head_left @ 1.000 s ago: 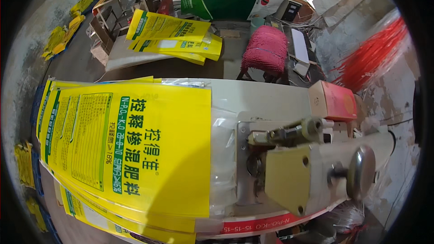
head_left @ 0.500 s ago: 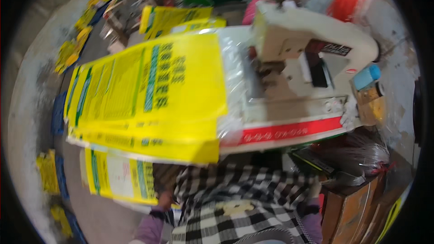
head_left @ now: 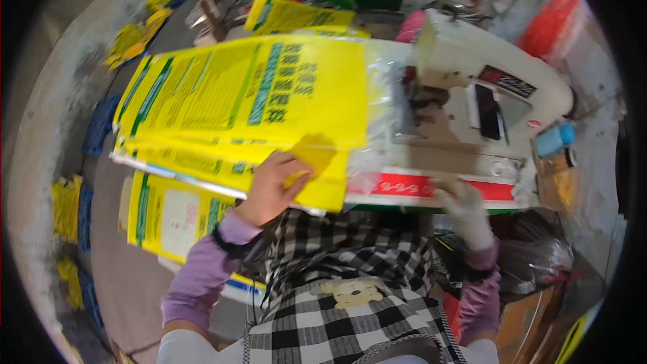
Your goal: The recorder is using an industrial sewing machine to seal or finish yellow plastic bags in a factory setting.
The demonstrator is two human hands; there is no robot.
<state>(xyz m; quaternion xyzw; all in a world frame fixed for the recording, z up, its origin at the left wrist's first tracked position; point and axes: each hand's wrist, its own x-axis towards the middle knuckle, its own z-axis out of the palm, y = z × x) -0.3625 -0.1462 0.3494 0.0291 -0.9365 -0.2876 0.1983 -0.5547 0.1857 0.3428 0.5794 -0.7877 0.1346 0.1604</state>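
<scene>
1. Here's the left hand (head_left: pixel 275 185), down on the near right part of the yellow bags (head_left: pixel 202 94): fingers curled, thumb close to index. Whether a layer is pinched between them, I cannot tell.
2. Over to the right hand (head_left: pixel 466 214), blurred, at the near edge of the surface (head_left: pixel 438 156), by the red strip (head_left: pixel 404 185). Its fingers bend; I can't tell if they hold anything.
3. The bags lie in a fanned pile across the left of the surface, clear plastic (head_left: pixel 383 121) between them and the white machine (head_left: pixel 458 47).
4. Technique now: the near edges overlap, so I'd split off a single layer with thumb and index before any pull; layers like these could slide together.
5. The right hand would serve well as a steadying palm, both hands clear of the machine's working end.
6. On to the print! The top bag carries bold dark characters, a teal band with pale lettering, a panel of small text and green bands; blur softens it all.
7. The strip bears pale characters. The machine wears a dark label (head_left: pixel 509 81) with light lettering, plus a small red oval mark (head_left: pixel 534 124).
</scene>
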